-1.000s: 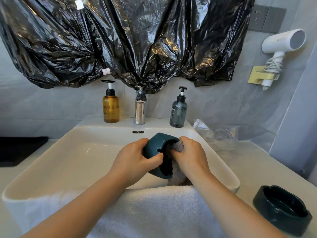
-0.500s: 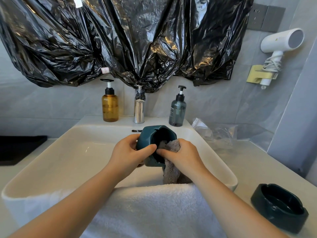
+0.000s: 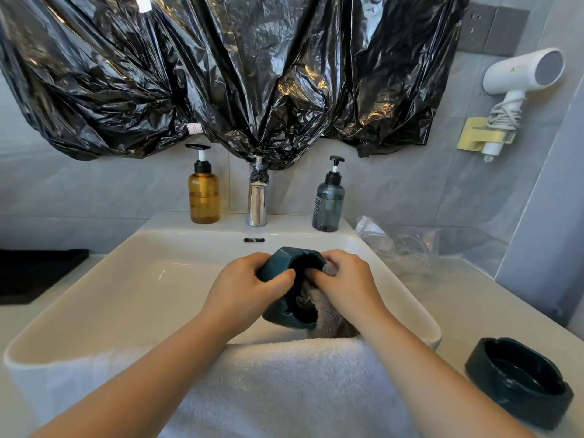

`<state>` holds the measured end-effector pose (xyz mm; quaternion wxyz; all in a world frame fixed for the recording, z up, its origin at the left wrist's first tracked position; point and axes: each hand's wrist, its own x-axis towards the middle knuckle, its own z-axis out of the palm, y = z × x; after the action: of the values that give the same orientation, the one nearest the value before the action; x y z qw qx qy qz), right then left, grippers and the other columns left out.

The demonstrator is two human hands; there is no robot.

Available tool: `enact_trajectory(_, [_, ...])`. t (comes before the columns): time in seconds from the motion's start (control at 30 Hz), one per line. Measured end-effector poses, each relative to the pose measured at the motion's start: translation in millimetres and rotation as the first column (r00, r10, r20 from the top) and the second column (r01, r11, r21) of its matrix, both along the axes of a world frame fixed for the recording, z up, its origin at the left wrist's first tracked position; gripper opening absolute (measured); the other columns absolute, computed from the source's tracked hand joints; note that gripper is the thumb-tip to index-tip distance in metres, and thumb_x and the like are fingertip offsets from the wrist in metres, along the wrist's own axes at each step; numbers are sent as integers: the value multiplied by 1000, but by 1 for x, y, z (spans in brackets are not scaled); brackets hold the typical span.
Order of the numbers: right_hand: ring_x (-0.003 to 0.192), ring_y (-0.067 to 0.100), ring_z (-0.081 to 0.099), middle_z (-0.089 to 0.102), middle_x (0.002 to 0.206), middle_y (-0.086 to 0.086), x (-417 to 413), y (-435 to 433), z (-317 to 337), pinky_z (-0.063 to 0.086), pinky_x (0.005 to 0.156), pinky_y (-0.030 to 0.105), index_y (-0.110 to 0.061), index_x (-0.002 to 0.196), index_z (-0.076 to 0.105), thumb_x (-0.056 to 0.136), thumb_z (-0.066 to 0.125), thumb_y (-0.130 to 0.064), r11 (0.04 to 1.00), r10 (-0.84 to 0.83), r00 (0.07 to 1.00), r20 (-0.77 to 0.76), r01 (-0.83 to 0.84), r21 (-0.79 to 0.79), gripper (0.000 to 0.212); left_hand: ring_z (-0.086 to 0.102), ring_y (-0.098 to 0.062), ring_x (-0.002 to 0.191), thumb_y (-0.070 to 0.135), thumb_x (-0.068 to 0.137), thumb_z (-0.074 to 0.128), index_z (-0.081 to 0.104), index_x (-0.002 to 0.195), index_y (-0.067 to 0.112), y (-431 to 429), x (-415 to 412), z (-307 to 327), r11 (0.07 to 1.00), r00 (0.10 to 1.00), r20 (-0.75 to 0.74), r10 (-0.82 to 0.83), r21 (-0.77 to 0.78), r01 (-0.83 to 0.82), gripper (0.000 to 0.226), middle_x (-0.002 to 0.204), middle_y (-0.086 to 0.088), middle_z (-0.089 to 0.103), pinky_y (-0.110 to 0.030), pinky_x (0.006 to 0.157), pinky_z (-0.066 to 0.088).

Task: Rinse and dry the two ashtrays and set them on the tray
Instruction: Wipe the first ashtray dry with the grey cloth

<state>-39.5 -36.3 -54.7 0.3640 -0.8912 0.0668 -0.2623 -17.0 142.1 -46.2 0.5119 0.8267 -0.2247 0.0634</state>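
**Step in hand: drying the first ashtray.** A white towel (image 3: 284,390) lies over the near rim of the sink (image 3: 126,279). Just beyond it, the left hand (image 3: 240,289) grips the held ashtray (image 3: 286,257) above the basin, with the fingers curled round its outer wall and the thumb on the rim. The ashtray is tipped on edge, with its opening facing right. The right hand (image 3: 344,286) is closed on a grey cloth (image 3: 328,311) and presses it into the bowl.

To do this well:
- Keep the left-hand grip firm; a wet glazed wall is likely to be slippery.
- Turn the ashtray against the cloth so that the whole inner wall is wiped.
- Push the cloth into each rim notch, where water probably collects.
- Work over the basin or the towel, so that a slip falls on something soft.

**Surface.** The second ashtray (image 3: 518,380) stands upright on the pale counter (image 3: 458,305) at near right, well apart from the hands. Whether it is already dry cannot be told. A flat black piece (image 3: 34,273) on the counter at far left is probably the tray, and nothing shows on it.

**Room.** On the sink's back ledge a chrome faucet (image 3: 257,200) stands between an amber pump bottle (image 3: 203,197) and a grey pump bottle (image 3: 328,203). A clear plastic bag (image 3: 401,245) lies to the right. Above, a black plastic sheet (image 3: 237,74) covers the wall, and a white hair dryer (image 3: 521,71) hangs at upper right.
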Motion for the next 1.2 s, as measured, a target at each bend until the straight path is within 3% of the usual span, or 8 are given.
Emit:
enact_trajectory(0.1, [98,12,66,70,105,-6,-1,1,1,56,84,31,-23,113,66,66,78,-49,958,192,975,-115,-161,236,55,64,-12,76,44,84,61,67,89,24,3,6,0,994,995,-14,103,-25,-103,21,78,5,68,-29,65,54])
enact_trajectory(0.17, [100,13,65,69,107,-4,-1,4,1,56,84,30,-22,114,63,70,81,-34,934,268,947,-175,-212,286,49,64,-14,77,44,86,59,66,90,21,3,8,0,986,989,-44,141,-78,-144,24,79,2,68,-31,65,55])
enact_trajectory(0.37, [94,17,64,69,101,1,2,5,-4,51,75,26,-14,108,65,81,72,-31,988,134,956,-260,-108,112,33,66,-15,79,43,85,60,70,89,24,1,5,2,991,995,-60,85,-94,-91,22,79,3,71,-36,70,59])
enact_trajectory(0.6, [88,19,60,65,95,1,-4,9,3,45,68,27,-13,101,64,88,64,-30,994,6,992,-127,-20,-108,22,68,-20,81,40,86,61,71,87,22,1,2,2,999,997,-71,-10,-54,6,21,81,-2,72,-42,73,59])
enact_trajectory(0.7, [83,22,60,65,88,4,-2,7,2,47,67,33,-10,90,65,87,64,-26,998,2,991,-132,-10,-63,16,68,-19,88,46,85,62,65,101,19,-1,4,1,998,986,-168,-7,-56,-2,31,92,-2,70,-34,74,60])
enact_trajectory(0.87, [75,19,58,63,79,2,-2,0,2,37,54,23,-14,83,65,90,62,-29,987,-58,990,-126,76,141,17,72,-20,87,42,71,78,56,114,14,0,3,0,979,926,-366,-95,-204,19,56,100,-9,71,-33,74,61])
enact_trajectory(1.0, [76,22,61,66,78,4,-2,-1,1,39,56,25,-13,78,65,87,68,-30,962,-7,992,-128,42,270,20,72,-16,82,32,78,75,63,104,10,-3,2,0,975,956,-276,-95,-219,33,36,93,-6,73,-25,65,59])
enact_trajectory(1.2, [70,15,58,63,73,-2,-4,8,1,35,52,22,-15,76,62,79,75,-35,989,-18,996,-86,30,143,24,71,-25,81,30,81,70,66,91,12,2,4,0,980,982,-190,2,-193,-39,21,85,-9,73,-39,70,61])
